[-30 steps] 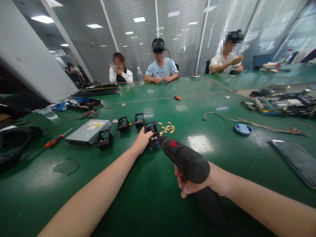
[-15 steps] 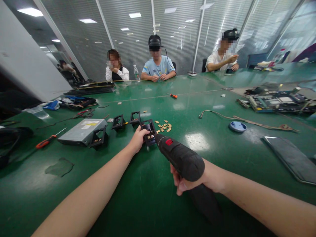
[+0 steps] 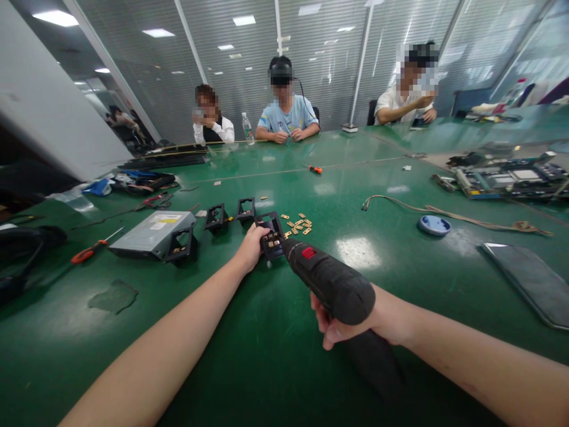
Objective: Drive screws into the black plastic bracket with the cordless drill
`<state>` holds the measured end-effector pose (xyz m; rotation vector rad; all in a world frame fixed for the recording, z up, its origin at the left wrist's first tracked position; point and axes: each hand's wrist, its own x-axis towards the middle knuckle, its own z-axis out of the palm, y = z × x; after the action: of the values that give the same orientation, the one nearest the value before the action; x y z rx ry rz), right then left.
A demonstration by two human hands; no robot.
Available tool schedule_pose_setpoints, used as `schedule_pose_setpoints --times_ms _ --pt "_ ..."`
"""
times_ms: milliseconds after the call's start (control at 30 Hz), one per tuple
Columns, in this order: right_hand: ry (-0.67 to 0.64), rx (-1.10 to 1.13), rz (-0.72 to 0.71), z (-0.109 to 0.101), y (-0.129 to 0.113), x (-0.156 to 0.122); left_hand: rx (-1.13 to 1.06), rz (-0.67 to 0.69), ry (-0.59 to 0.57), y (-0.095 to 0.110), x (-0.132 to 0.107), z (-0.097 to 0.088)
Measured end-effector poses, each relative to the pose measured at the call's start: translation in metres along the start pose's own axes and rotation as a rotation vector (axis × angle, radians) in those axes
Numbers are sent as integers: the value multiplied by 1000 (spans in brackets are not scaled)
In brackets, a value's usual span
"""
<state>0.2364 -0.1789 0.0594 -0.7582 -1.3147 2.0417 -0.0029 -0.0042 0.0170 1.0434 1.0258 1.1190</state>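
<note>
Frame centre: bracket (image 3: 272,235) on the table (image 3: 267,356), left hand (image 3: 251,248) on its left edge, power driver (image 3: 331,284) coming in from lower right with the right hand (image 3: 351,317) on its grip. Loose plates (image 3: 297,224) sit just behind-right of the bracket. Two more brackets (image 3: 216,217) lie upper left of it, with the optical drive (image 3: 153,234) further left. Hand screwdriver (image 3: 91,250) is at far left, round lid (image 3: 434,225) right of centre, circuit boards (image 3: 507,178) upper right.

The table (image 3: 400,201) is smooth, glossy green; the power screwdriver (image 3: 331,284) is matt, textured black plastic; the bracket (image 3: 271,234) is black plastic.
</note>
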Motion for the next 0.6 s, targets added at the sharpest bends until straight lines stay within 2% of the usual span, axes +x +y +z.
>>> schedule_pose_setpoints --times_ms 600 --pt "2 -61 24 4 -10 -3 15 6 39 1 -1 3"
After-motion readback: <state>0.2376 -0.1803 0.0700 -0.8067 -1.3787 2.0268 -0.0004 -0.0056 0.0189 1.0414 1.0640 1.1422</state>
